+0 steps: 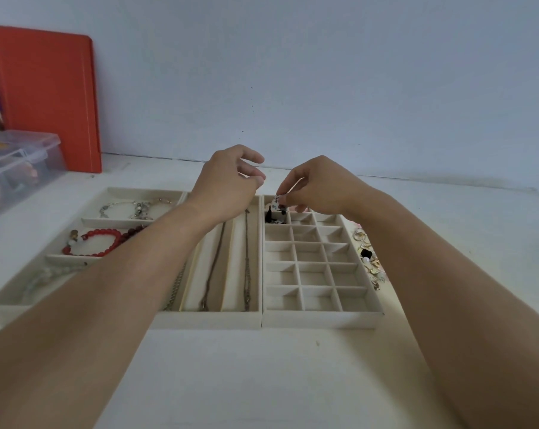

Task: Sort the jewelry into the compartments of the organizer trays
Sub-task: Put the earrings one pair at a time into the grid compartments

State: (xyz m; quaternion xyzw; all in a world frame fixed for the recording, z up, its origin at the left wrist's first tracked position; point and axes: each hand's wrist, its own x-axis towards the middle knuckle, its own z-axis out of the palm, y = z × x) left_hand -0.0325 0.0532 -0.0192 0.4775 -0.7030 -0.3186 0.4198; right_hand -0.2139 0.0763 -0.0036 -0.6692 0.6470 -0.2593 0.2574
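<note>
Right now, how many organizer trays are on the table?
3. The bracelet tray sits on the left, the necklace tray in the middle, and the grid tray on the right, side by side. The arms cover parts of them.
</note>
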